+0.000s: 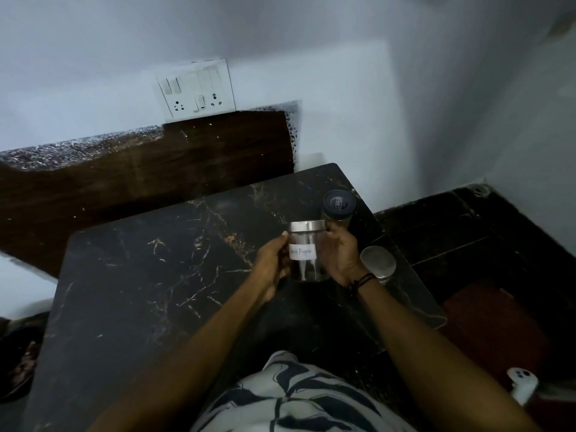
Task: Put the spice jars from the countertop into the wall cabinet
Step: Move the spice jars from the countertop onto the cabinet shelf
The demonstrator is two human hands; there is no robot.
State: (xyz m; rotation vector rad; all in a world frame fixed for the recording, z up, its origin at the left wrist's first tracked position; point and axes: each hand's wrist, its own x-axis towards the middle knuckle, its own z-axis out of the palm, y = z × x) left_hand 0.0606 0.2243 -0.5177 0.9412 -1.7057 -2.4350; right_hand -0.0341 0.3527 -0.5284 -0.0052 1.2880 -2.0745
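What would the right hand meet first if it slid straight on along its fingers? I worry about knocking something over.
Probably the dark-lidded jar: the right hand, holding the labelled pepper jar with the left hand, points toward it. Depth is unclear.

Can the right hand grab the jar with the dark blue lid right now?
Probably not yet. The right hand and the left hand are both holding the pepper jar. The blue-lidded jar stands just beyond the right hand's fingertips with nothing between, so once that hand is free it looks easy to reach.
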